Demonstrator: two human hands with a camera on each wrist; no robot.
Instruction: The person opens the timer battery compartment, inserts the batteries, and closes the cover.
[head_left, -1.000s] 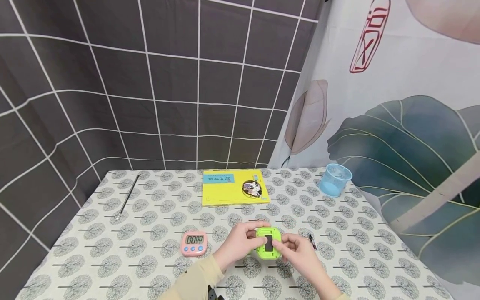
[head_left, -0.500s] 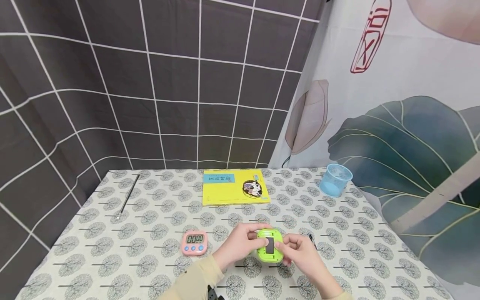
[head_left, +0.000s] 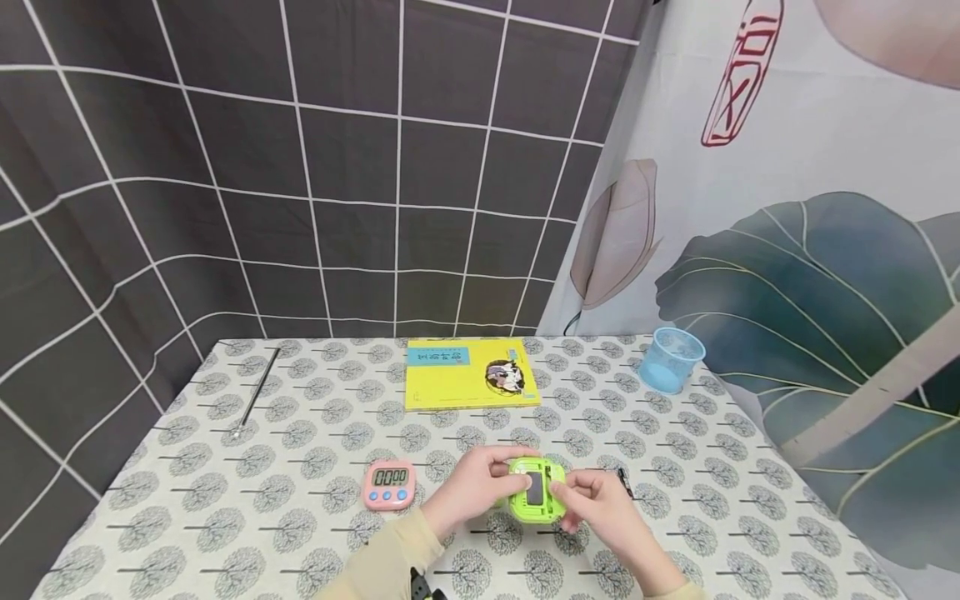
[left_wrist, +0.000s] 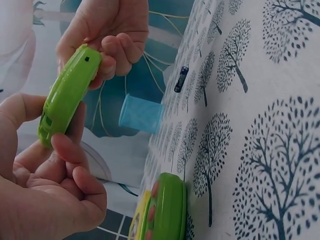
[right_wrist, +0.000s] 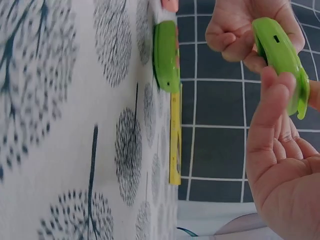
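A light green digital timer (head_left: pixel 537 510) is held up in both hands, its back with a dark rectangular panel turned toward me in the head view. My left hand (head_left: pixel 474 487) grips its left side, thumb on the panel. Pinching the right side is my right hand (head_left: pixel 603 510), its thumb beside a dark slot in the back. From the right wrist view, a thin green flap (right_wrist: pixel 303 102) stands out at one end of the timer. A second green timer (left_wrist: pixel 171 207) rests on the table, mostly hidden behind my left hand in the head view.
A pink timer (head_left: pixel 388 486) lies left of my hands, a small dark battery (head_left: pixel 625 483) to the right. Farther back are a yellow book (head_left: pixel 457 385), a blue cup (head_left: pixel 667 367) and a thin dark rod (head_left: pixel 258 390). Curtains hang behind the patterned tablecloth (head_left: pixel 300 458).
The held timer has tilted and shifted slightly. A dark slot now shows more clearly at its right side by my right thumb. Both hands keep their grip; the table items stay put.
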